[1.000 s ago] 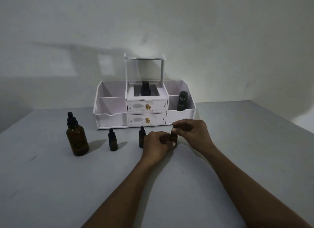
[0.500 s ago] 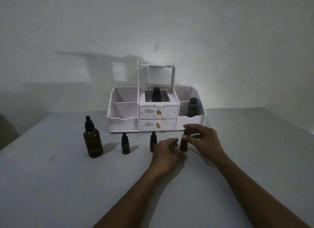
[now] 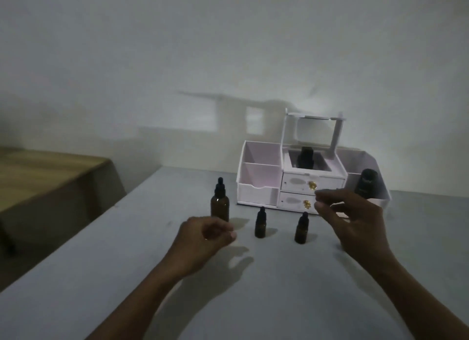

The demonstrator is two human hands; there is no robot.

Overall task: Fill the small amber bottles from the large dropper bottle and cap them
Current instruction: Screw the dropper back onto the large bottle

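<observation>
The large amber dropper bottle [image 3: 219, 203] stands capped at the left of the row on the grey table [image 3: 279, 289]. To its right stand two small amber bottles, one [image 3: 260, 223] near the middle and one [image 3: 302, 228] further right, both with black caps on. My left hand [image 3: 203, 238] hovers just in front of the large bottle, fingers loosely curled, holding nothing. My right hand [image 3: 352, 223] hangs raised to the right of the second small bottle, thumb and forefinger apart with nothing visible between them. The third small bottle is out of sight, apparently behind that hand.
A white organiser [image 3: 256, 187] with two small drawers, side compartments and a raised mirror frame stands behind the bottles; a dark bottle [image 3: 365, 186] sits in its right compartment. A brown wooden surface [image 3: 38, 177] lies lower at the far left, past the table edge.
Both hands have let go of the third small bottle. My left hand has moved left toward the large bottle, my right hand has lifted, and the view has swung left.
</observation>
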